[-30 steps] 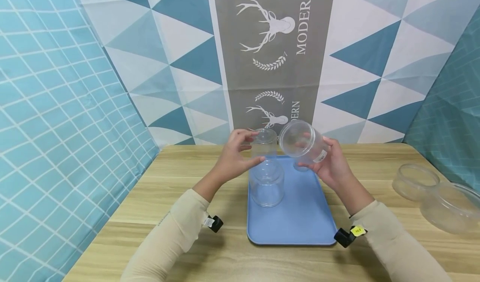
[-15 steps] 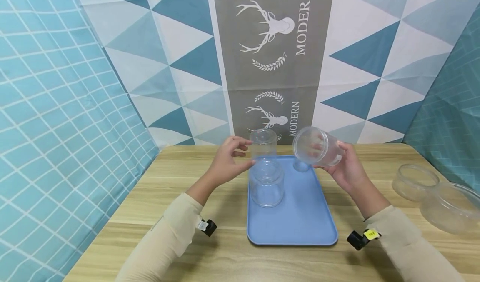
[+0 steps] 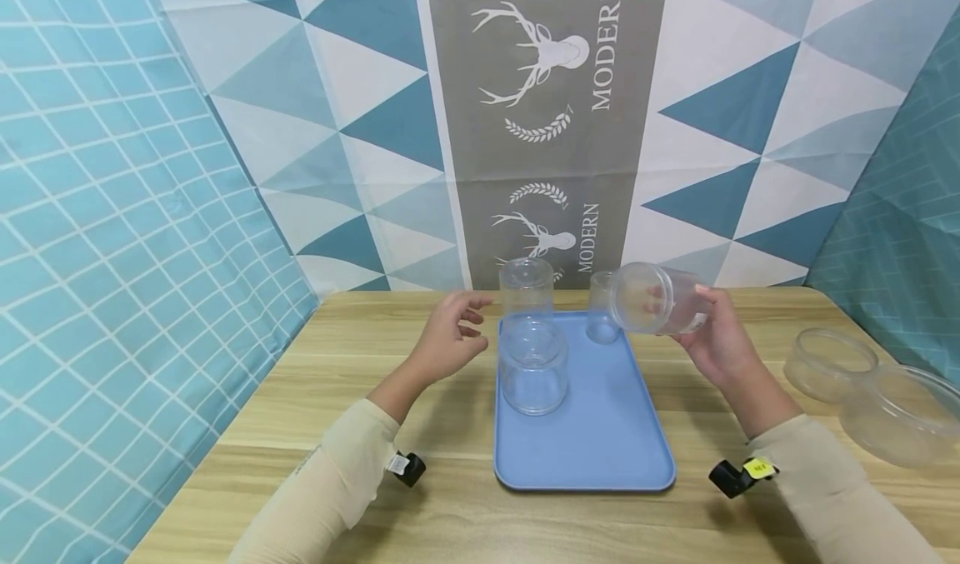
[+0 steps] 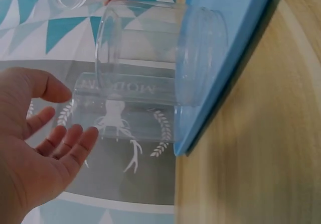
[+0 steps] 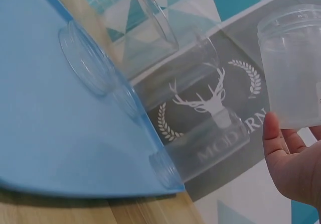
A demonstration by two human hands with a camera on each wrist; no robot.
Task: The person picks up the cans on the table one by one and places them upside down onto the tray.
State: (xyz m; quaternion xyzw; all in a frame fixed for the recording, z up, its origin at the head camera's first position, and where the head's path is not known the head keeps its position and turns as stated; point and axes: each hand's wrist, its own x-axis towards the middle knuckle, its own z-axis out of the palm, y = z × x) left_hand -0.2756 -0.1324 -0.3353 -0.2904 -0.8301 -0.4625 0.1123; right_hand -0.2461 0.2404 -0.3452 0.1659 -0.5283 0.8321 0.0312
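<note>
My right hand (image 3: 720,335) grips a clear plastic jar (image 3: 651,299) with a white label, tilted sideways above the back right of the blue tray (image 3: 592,447). My left hand (image 3: 448,339) hovers just left of the tray, fingers loosely bent and holding nothing. Nearest to it on the tray stand a wide clear jar (image 3: 534,381) in front and a taller clear jar (image 3: 527,285) behind. A slim clear jar (image 5: 205,143) stands at the tray's back right corner. In the left wrist view, the left fingers (image 4: 75,151) are apart from the jars.
Two round clear containers, a smaller one (image 3: 825,376) and a larger one (image 3: 900,422), stand at the right of the wooden table (image 3: 360,464). A patterned cloth backdrop (image 3: 517,156) hangs behind the table, with a blue checked cloth (image 3: 112,256) on the left.
My left hand has drawn back leftward from the taller jar. The right hand has moved right and slightly down with its jar, bringing more of the slim jar into view.
</note>
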